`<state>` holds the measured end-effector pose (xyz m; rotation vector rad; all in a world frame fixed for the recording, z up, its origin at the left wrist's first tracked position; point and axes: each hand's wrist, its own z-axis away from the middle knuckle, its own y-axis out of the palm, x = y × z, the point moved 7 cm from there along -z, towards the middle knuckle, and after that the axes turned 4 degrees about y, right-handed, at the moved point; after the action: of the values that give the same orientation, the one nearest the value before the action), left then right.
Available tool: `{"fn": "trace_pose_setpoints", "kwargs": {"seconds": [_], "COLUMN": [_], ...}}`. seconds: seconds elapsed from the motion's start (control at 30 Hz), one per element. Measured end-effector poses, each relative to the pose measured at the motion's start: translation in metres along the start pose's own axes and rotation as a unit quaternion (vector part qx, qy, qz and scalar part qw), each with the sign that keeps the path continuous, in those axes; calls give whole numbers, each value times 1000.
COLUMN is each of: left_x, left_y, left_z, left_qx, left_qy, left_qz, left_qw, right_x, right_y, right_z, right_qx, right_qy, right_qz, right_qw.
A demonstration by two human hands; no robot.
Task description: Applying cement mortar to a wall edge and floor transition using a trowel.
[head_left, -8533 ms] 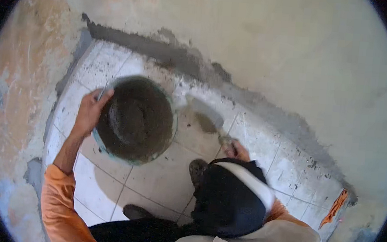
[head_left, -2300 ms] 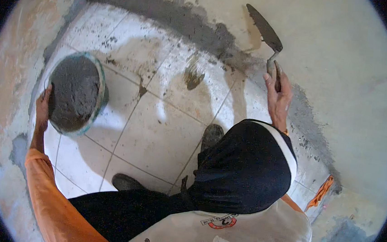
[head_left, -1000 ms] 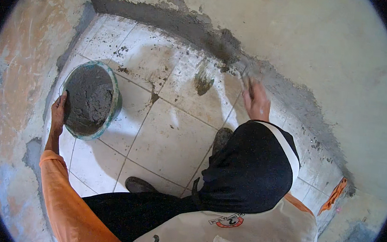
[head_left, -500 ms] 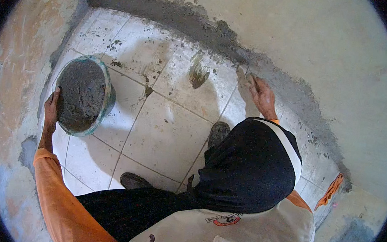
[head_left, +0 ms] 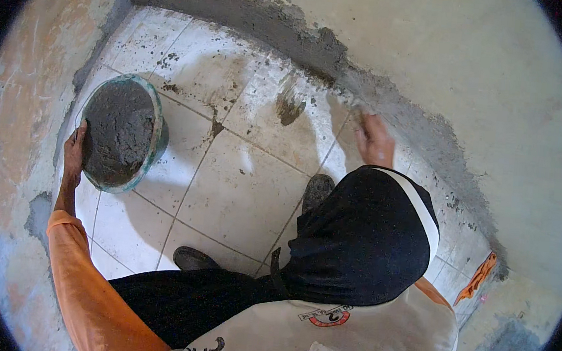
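Note:
My left hand [head_left: 74,152] grips the rim of a green-edged bucket [head_left: 159,141] on its left side, the thumb on top. The bucket sits tilted on the tiles, filled with wet grey mortar [head_left: 119,133]. At the foot of the wall on the right, my right hand [head_left: 377,142] is closed and smeared by motion. Something greyish and blurred shows at its fingertips, too unclear to name. This hand is close to the lower edge of the fresh mortar band [head_left: 398,109] that runs along the wall base.
White floor tiles [head_left: 233,195] carry mortar crumbs and a wet smear [head_left: 291,110]. My bent knee in black cloth [head_left: 361,241] stands between the hands, with dark shoes [head_left: 194,259] below. An orange cloth [head_left: 477,279] lies by the wall at right.
My right hand has shifted slightly left and drawn a little nearer to my knee, and now looks blurred. My left hand stays on the bucket rim.

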<state>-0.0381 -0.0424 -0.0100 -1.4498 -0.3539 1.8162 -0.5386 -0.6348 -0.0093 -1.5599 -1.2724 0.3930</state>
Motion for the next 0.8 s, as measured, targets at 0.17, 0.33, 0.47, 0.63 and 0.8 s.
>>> {"fn": "trace_pose_setpoints", "kwargs": {"seconds": [0.17, 0.33, 0.47, 0.63, 0.8], "left_x": [-4, -1, 1, -11, 2], "left_y": [2, -3, -6, 2, -4], "left_z": [1, 6, 8, 9, 3], "left_qx": [6, -5, -7, -5, -1], "left_qy": [16, 5, 6, 15, 22], "left_qz": [13, 4, 5, -4, 5], "left_qw": [1000, 1000, 1000, 1000, 1000], "right_x": [-10, -8, -13, -10, 10], "right_y": [86, 83, 67, 20, -24], "right_z": [15, -17, -25, -45, -62], "right_qx": [120, 120, 100, 99, 8], "right_qy": [92, 112, 124, 136, 155], "right_qz": [46, 44, 5, -28, -103], "right_qw": [988, 985, 987, 985, 983]}}
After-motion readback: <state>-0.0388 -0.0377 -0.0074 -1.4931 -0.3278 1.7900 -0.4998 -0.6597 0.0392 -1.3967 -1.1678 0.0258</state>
